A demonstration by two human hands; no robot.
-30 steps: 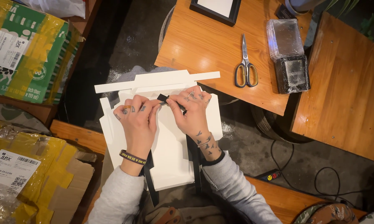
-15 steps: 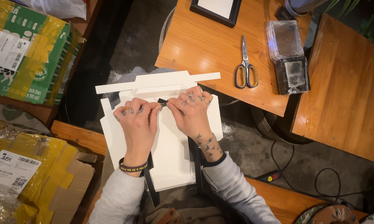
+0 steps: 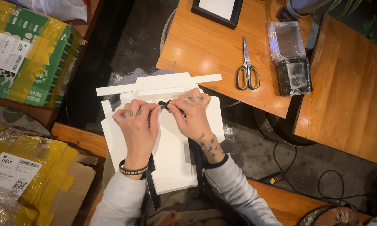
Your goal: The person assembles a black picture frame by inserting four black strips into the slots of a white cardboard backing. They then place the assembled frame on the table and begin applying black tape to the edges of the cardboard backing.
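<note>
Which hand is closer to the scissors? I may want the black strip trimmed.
Right, probably. The right hand lies nearer the scissors on the wooden table; the left hand sits farther away.
</note>
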